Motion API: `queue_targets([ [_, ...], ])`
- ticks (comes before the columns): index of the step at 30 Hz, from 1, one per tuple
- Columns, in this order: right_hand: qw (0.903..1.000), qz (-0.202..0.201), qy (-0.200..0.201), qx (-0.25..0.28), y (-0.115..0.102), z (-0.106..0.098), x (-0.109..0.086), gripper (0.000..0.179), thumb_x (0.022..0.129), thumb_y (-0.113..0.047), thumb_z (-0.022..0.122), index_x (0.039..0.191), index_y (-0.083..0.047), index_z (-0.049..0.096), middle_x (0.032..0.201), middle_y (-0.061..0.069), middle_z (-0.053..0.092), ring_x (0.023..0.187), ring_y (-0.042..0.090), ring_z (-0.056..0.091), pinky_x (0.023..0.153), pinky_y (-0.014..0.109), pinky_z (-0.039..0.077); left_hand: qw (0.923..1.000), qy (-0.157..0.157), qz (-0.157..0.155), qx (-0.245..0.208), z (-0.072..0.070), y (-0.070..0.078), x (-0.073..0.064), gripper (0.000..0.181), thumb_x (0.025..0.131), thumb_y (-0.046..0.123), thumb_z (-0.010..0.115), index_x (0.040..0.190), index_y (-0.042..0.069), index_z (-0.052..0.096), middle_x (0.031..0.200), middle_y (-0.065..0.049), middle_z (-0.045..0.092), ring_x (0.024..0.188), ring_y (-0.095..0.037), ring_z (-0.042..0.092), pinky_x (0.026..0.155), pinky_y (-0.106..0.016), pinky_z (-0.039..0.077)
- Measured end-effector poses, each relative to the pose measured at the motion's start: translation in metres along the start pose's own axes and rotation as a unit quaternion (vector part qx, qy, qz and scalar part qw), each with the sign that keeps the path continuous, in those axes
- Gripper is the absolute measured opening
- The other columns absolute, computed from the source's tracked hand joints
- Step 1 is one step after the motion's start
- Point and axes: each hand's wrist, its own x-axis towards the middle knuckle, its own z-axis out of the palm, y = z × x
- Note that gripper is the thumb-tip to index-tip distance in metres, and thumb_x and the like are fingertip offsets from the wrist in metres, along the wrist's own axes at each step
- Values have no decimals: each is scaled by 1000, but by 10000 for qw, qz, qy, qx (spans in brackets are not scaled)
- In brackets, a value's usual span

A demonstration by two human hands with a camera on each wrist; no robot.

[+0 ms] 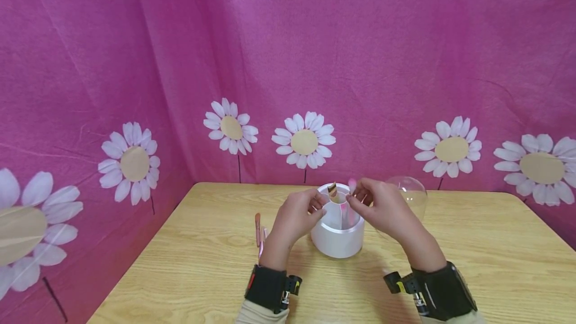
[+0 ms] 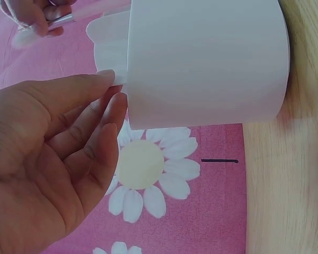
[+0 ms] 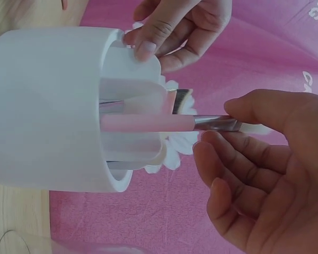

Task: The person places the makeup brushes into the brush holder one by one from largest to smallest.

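Note:
A white round brush holder (image 1: 337,241) with a raised divider insert (image 3: 130,63) stands on the table between both hands. My left hand (image 1: 297,216) pinches the insert's edge between thumb and fingertips, just above the outer rim. By its metal collar, my right hand (image 3: 259,153) pinches a makeup brush with a pink handle (image 3: 153,123). The brush stands bristles up, its lower end inside the holder and hidden by the wall. Another brush with dark-and-tan bristles (image 1: 332,190) pokes out of the holder behind it.
Left of the holder, a brown-tipped makeup brush (image 1: 258,229) and a pinkish brush (image 1: 263,239) lie on the wooden table (image 1: 202,264), partly behind my left wrist. A clear dome cover (image 1: 414,196) sits behind my right hand. Pink cloth with daisies (image 1: 378,64) hangs around the table.

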Motion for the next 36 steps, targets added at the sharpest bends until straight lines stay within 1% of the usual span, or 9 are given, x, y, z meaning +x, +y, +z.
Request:
queue_targets([
  [4,9999,83,-98,-82,2,4,1,8,89,-11,74,87,-7,67,76,-1,66,67,13,56,58,27,49,10000,0,26,4,-1,0,0,10,91,12,77,98,13,70,89,3,70,83,-11,64,73,-25,52],
  [8,9998,32,-157,-136,5,7,1,7,89,-10,74,87,-7,68,75,-1,66,66,12,56,57,27,49,10000,-7,28,-20,0,-1,-1,10,91,11,76,98,12,70,90,3,70,84,-11,65,74,-25,53],
  [11,9997,-10,-223,-136,6,8,1,6,89,-10,74,88,-7,68,74,-2,66,65,12,56,56,27,48,10000,-18,3,-48,0,-1,-1,10,91,11,76,99,13,69,90,3,70,84,-11,64,74,-25,53],
  [22,9986,89,-446,-257,8,11,0,6,88,-9,73,87,-6,67,74,-1,65,64,11,58,58,29,50,10000,-34,-72,-29,1,-1,-2,12,91,13,77,101,13,70,90,4,69,84,-9,63,73,-22,53],
  [36,9981,67,-507,-339,10,13,0,7,87,-8,73,83,-7,67,71,-1,64,63,11,54,55,28,46,9999,-31,-115,-11,0,1,-2,13,91,12,77,101,14,70,89,4,69,82,-9,62,72,-21,52],
])
